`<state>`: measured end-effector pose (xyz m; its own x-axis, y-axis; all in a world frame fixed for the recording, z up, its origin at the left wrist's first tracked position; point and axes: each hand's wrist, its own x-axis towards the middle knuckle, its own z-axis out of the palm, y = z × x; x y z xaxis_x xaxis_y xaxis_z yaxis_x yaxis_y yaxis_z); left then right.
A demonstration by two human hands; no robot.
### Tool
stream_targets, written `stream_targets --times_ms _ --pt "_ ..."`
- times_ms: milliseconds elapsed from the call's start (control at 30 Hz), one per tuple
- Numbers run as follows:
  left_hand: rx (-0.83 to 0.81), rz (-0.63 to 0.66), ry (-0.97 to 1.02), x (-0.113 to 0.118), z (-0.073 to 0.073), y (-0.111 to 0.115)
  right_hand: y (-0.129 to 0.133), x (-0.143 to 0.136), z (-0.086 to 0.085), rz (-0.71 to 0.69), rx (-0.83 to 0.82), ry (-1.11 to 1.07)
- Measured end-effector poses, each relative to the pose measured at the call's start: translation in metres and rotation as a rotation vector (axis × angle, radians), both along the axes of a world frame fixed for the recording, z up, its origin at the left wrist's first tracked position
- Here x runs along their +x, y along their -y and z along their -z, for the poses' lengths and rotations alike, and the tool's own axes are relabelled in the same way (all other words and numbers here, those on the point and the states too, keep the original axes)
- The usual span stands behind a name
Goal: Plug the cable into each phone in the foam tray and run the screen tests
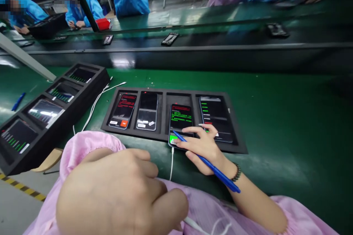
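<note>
My left hand point(121, 191) is large in the foreground with its fingers curled; a white cable point(195, 224) comes out beneath it, though its grip is hidden. Over the black foam tray point(162, 136), my right hand point(205, 148) holds a blue pen point(217, 172), its fingers spread above a phone point(180, 115) showing green text. That phone's lower end rests on the tray's front edge, with a white cable point(172, 163) plugged in. Three other phones lie in the tray: one with red text point(124, 108), one mostly dark point(147, 112) and one with green bars point(216, 114).
A second foam tray point(74, 106) with several phones stands at the left, near loose white cables point(95, 104) and a blue pen point(18, 101). Behind the green table point(275, 117), a conveyor point(209, 38) carries several phones. People in blue and pink sleeves work beyond it.
</note>
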<state>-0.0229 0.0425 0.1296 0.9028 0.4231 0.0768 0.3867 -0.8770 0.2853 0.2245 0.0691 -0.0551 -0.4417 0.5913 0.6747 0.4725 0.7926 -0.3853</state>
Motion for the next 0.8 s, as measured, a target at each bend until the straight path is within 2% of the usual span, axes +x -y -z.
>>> stream_targets --times_ms 333,600,800 --pt "0.151 -0.095 0.315 0.015 0.005 0.006 0.003 0.0 0.004 0.022 -0.021 -0.001" --pt "0.19 -0.137 0.408 0.016 0.006 0.007 0.002 -0.003 0.004 -0.003 -0.041 -0.01" --pt "0.183 -0.042 0.473 0.012 0.009 -0.001 -0.001 0.0 0.001 0.008 0.018 0.002"
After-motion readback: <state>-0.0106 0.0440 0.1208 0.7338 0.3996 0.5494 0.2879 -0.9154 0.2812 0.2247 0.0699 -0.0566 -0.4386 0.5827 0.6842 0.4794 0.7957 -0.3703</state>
